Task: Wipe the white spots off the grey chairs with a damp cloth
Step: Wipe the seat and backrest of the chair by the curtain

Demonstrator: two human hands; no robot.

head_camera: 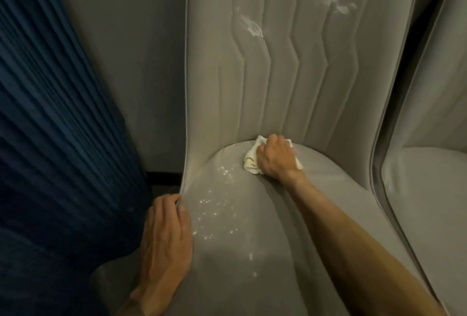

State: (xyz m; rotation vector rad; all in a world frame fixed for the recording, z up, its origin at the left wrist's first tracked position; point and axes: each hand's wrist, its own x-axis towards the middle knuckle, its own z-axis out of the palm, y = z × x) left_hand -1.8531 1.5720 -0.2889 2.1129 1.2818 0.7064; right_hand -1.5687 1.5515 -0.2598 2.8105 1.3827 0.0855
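Pressing the cloth (251,161) on the grey chair (341,171) seat with my right hand (276,159), fingers curled round it | left hand (164,235) grips the chair's side edge | white spots (217,204) lie between.

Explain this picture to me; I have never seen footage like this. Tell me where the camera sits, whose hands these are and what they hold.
There is no machine: one wide-angle camera sits on a person's head and looks down at their bare hands. The right hand grips a bunched pale cloth and presses it on the seat of a grey chair, by the backrest. The left hand holds the chair's side edge. The seat is dotted with white spots, and white smears mark the backrest. A second grey chair stands to the right, a blue curtain to the left.
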